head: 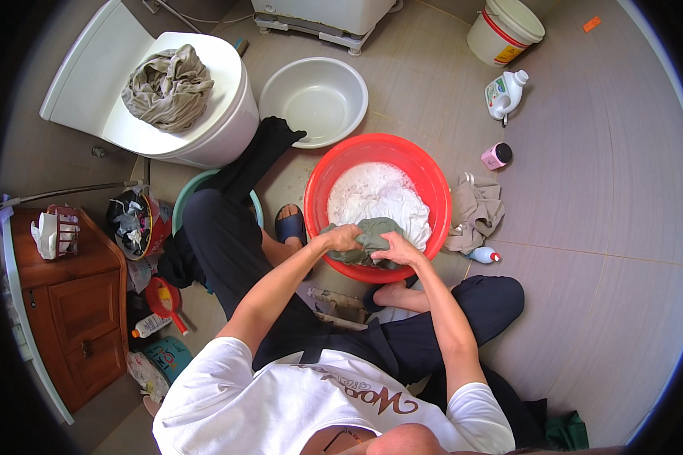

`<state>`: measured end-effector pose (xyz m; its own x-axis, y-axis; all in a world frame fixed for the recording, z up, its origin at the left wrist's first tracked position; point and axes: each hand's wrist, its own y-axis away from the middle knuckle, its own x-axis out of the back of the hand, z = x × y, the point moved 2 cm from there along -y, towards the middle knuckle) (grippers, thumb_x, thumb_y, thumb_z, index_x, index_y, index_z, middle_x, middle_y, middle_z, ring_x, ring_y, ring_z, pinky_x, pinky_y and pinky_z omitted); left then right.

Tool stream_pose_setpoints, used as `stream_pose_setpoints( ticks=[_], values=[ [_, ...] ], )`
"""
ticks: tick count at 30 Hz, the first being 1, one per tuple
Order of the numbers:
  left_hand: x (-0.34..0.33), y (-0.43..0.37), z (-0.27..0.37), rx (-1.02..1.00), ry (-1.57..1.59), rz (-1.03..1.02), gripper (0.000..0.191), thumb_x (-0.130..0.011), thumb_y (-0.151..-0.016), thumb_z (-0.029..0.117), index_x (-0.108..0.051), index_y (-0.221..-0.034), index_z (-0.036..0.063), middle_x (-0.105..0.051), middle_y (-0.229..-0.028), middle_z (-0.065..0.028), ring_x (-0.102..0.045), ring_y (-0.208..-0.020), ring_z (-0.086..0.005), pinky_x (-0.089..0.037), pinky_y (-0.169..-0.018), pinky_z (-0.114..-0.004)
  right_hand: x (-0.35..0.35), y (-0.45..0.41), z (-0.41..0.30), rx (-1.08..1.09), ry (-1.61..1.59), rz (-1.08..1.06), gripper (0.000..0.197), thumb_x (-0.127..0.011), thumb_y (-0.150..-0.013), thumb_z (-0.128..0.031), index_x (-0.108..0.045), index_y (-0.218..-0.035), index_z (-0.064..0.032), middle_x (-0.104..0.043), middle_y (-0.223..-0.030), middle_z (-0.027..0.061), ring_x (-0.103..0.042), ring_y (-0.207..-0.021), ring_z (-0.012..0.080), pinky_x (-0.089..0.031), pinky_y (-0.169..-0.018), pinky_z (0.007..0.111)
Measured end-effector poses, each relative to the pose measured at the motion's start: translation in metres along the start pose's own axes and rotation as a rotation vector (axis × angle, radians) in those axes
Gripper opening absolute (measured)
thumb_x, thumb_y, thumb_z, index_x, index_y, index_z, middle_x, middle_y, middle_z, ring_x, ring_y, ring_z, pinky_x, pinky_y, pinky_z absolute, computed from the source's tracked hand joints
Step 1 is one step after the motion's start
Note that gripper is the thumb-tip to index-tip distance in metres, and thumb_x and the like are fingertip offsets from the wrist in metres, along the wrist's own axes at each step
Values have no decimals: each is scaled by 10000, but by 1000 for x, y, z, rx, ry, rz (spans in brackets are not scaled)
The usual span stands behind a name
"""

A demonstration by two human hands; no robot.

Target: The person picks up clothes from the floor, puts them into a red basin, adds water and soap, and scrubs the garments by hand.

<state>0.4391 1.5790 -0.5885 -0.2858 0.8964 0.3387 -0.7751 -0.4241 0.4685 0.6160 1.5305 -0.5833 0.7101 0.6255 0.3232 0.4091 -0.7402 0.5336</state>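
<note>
A red plastic basin (380,143) stands on the floor between my feet, holding sudsy water. White wet cloth (407,211) lies in the suds in its right half. At the basin's near side is a bunched grey-green garment (375,233). My left hand (344,238) grips the garment's left part, fingers closed in the fabric. My right hand (397,250) rests on its right part with thumb and fingers spread; whether it pinches any cloth I cannot tell.
A pale grey basin (319,102) is beyond the red one. A toilet (227,114) bears twisted beige cloth (168,88). Dark cloth (262,153) hangs over a green basin (256,207). Beige cloth (475,210), a small bottle (482,255), a pink jar (496,156) and a white jug (505,95) are on the right.
</note>
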Motion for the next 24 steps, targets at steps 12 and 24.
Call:
stream_pose_setpoints(
  ticks=[12, 24],
  values=[
    [-3, 2, 3, 65, 112, 99, 275, -622, -712, 211, -609, -925, 37, -616, -834, -183, -591, -788, -277, -448, -718, -361, 6, 10, -30, 3, 89, 279, 432, -740, -644, -248, -601, -940, 35, -624, -880, 176, -589, -833, 232, -435, -759, 329],
    [3, 10, 18, 26, 201, 130, 323, -702, -657, 268, -626, -854, 23, -600, -677, -150, -548, -625, -190, -447, -639, -328, 5, 9, -24, 104, 115, 366, 334, -732, -619, -193, -611, -851, 15, -599, -732, 193, -584, -686, 304, -439, -622, 351]
  ],
)
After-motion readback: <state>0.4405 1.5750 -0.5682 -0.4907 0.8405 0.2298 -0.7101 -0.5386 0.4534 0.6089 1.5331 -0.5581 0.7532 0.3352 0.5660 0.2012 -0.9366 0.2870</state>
